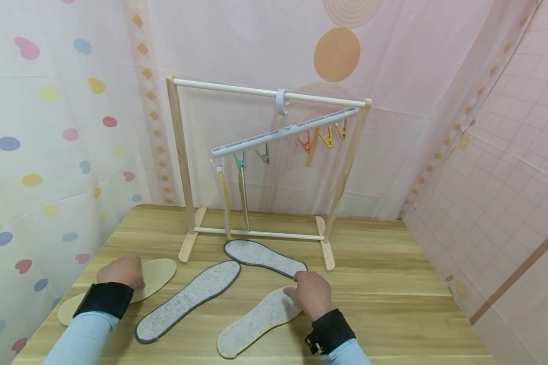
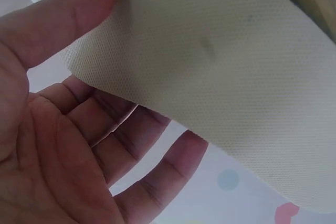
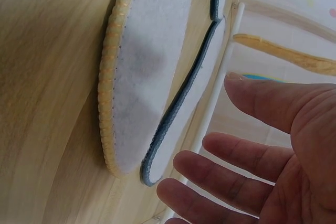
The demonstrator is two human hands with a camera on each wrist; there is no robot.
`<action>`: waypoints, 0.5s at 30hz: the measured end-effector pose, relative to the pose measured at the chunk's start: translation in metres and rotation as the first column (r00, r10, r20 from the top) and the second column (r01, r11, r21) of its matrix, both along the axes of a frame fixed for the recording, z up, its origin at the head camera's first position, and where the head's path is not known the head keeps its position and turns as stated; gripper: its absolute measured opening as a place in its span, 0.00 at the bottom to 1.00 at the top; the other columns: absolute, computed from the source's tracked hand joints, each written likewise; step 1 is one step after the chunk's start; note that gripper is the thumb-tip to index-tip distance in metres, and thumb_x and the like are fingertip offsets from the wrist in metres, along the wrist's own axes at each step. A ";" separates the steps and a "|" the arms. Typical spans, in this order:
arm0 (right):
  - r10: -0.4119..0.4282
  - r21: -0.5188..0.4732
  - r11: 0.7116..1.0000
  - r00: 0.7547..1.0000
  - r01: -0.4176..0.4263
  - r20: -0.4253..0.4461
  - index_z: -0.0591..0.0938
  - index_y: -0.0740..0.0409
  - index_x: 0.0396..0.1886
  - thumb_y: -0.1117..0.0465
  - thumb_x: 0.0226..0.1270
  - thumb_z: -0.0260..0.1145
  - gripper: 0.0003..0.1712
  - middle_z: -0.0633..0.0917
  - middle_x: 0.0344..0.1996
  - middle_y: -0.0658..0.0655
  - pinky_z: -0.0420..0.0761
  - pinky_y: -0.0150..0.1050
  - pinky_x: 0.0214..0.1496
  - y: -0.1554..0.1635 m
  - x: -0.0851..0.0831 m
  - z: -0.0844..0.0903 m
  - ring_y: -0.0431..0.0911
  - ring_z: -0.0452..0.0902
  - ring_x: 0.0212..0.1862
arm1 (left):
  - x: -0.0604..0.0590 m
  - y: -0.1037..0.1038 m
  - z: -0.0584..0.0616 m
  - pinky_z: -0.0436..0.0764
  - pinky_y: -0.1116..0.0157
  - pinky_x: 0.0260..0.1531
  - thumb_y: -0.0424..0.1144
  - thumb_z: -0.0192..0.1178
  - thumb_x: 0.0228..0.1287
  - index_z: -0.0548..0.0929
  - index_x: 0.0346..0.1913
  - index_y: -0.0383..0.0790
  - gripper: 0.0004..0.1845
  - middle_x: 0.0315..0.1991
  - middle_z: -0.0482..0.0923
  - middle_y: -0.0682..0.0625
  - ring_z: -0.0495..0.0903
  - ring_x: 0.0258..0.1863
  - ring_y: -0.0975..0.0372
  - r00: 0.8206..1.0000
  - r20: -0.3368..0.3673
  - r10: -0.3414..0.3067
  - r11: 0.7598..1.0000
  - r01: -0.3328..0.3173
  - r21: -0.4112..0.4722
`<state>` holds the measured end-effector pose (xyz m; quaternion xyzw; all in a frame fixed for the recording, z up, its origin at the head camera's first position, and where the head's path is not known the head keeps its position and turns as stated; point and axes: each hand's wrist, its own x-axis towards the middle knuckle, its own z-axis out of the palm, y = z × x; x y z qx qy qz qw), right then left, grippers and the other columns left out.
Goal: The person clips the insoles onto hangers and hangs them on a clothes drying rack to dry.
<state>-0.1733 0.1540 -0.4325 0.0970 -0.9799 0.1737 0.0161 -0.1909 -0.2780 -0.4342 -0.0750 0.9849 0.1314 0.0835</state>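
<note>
A cream insole [image 1: 157,274] lies at the table's left edge, and my left hand [image 1: 121,271] is over its middle. In the left wrist view my thumb [image 2: 79,9] lies on one face of the cream insole [image 2: 226,66] and my fingers [image 2: 157,161] reach behind the other. My right hand [image 1: 308,291] is at the toe of a white, yellow-edged insole [image 1: 251,324], fingers spread and holding nothing. Its fingers [image 3: 236,150] hover just off that insole [image 3: 142,61] and a grey-edged one [image 3: 194,108].
Two grey-edged felt insoles [image 1: 189,300] [image 1: 262,257] lie on the wooden table [image 1: 392,284]. Behind them stands a wooden rack [image 1: 182,167] with a pale clip hanger [image 1: 283,133]. Two insoles [image 1: 226,203] [image 1: 243,195] hang from its left clips. Curtains close in on all sides.
</note>
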 end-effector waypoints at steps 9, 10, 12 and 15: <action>0.001 0.005 1.000 1.000 -0.001 0.002 0.88 0.61 0.40 0.51 0.57 0.75 0.19 0.87 0.34 0.57 0.78 0.44 0.30 0.000 0.001 0.001 0.51 0.82 0.33 | 0.000 0.001 0.005 0.75 0.54 0.25 0.28 0.67 0.50 0.79 0.36 0.26 0.11 0.28 0.76 0.39 0.73 0.26 0.50 0.999 -0.001 -0.050 0.999 0.050 -0.002; 0.002 0.004 1.000 1.000 -0.002 0.002 0.88 0.61 0.40 0.51 0.57 0.75 0.19 0.87 0.34 0.57 0.78 0.44 0.30 0.000 0.001 0.001 0.51 0.82 0.33 | 0.000 0.000 0.006 0.75 0.54 0.25 0.28 0.67 0.50 0.79 0.36 0.27 0.11 0.28 0.76 0.40 0.73 0.26 0.50 0.999 0.002 -0.052 0.999 0.052 0.000; 0.003 0.004 1.000 1.000 -0.003 0.002 0.88 0.61 0.40 0.51 0.57 0.75 0.19 0.87 0.33 0.57 0.78 0.44 0.30 -0.001 0.001 0.001 0.51 0.82 0.33 | -0.001 0.000 0.006 0.75 0.54 0.26 0.28 0.68 0.50 0.79 0.36 0.27 0.11 0.28 0.76 0.40 0.72 0.26 0.51 0.998 0.006 -0.058 0.998 0.058 0.005; 0.004 0.006 1.000 1.000 -0.004 0.004 0.88 0.61 0.40 0.51 0.57 0.75 0.19 0.87 0.34 0.57 0.78 0.44 0.30 -0.001 0.001 0.001 0.51 0.82 0.33 | -0.002 -0.002 0.006 0.75 0.53 0.27 0.28 0.68 0.49 0.79 0.37 0.27 0.12 0.29 0.77 0.39 0.73 0.27 0.50 0.998 0.006 -0.070 0.998 0.070 0.006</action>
